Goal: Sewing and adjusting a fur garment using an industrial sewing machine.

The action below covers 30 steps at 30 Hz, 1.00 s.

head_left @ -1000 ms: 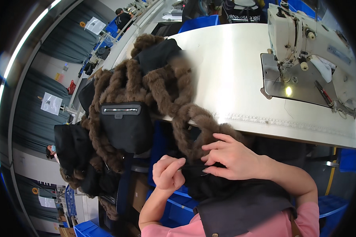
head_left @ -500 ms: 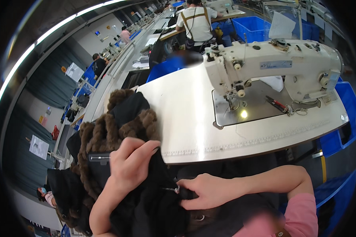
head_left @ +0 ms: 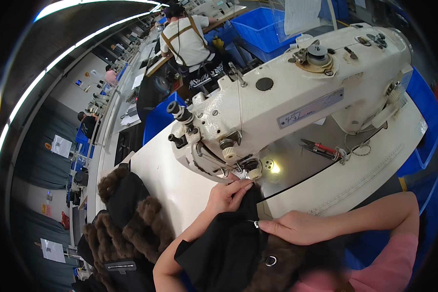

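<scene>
A black garment with brown fur strips hangs over the front of the sewing machine table, its top edge under the needle area. My left hand pinches that edge right beside the presser foot. Lower down, my right hand is closed on the cloth, its thumb by a metal zipper end; its other fingers are partly hidden. Near it a metal D-ring shows on the fur. The white sewing machine stands over the work with its lamp lit.
More black cloth with brown fur lies at the table's left. Red-handled thread snips rest on the machine bed beside a thread tangle. A printed ruler runs along the front edge. Blue bins and a person in white are beyond.
Both hands have moved right with the garment. My left hand has brought its edge from the table's front left corner up to the needle. The view has come closer to the machine.
</scene>
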Motion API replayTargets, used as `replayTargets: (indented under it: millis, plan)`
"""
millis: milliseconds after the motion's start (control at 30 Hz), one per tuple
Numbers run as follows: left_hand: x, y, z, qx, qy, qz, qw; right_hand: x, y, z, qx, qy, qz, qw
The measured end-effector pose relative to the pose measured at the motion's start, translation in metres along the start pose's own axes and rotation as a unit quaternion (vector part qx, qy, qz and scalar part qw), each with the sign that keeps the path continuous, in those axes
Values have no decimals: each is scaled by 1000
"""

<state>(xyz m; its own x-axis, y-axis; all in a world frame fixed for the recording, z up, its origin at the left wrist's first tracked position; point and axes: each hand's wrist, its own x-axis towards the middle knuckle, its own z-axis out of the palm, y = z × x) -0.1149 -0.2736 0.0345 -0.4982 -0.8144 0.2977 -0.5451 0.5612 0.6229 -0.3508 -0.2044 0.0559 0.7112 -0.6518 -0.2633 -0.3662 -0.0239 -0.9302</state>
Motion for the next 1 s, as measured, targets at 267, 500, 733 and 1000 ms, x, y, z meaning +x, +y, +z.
replayTargets:
  millis: [267, 500, 733, 1000]
  plan:
    - [13, -15, 3, -3, -15, -3, 1000, 47, 27, -23, -525, 242, -459, 674]
    - [16, 8, -20, -234, -50, -298, 924, 48, 35, -21, -492, 215, -452, 712]
    - [23, -35, -18, 42, -44, -14, 998, 51, 30, -28, -508, 223, -417, 720]
    - [33, -49, -34, 57, -60, -21, 996, 58, 31, -33, -499, 221, -386, 744]
